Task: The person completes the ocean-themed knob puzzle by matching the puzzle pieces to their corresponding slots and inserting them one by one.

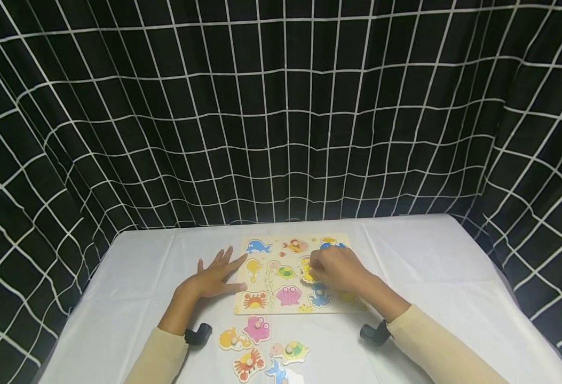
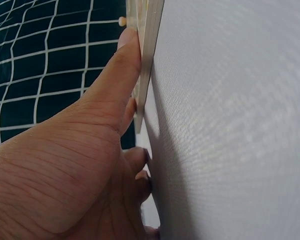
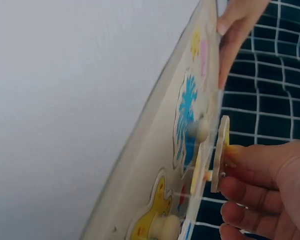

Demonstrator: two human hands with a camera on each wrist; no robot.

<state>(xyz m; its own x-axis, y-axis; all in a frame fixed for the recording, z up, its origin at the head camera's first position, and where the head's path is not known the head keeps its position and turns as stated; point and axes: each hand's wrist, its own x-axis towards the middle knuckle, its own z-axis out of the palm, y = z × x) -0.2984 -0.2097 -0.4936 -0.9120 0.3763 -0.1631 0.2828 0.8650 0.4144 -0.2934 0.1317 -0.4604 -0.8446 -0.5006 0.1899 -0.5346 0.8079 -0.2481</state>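
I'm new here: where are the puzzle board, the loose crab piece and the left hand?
Puzzle board (image 1: 277, 244): head view, a bare patch near its far edge.
Loose crab piece (image 1: 249, 362): head view, the knob at its middle.
Left hand (image 1: 215, 278): head view, its back.

Smooth printed wood, with cloth beneath and behind.
The puzzle board (image 1: 277, 240) looks like plywood, its edge bare and layered in the left wrist view, its printed face smooth; the loose pieces (image 1: 255, 334) at its 7 o'clock are wood with faintly glossy printed faces and smooth, rounded wooden knobs (image 1: 289, 349). The white tablecloth (image 1: 453, 272) is finely woven and creased; the black backdrop (image 1: 300, 128) at 12 o'clock is matt cloth in folds. The sleeves (image 1: 434, 341) are matt fabric; the wrist mounts (image 1: 198, 335) at 8 and 4 o'clock resemble plastic.
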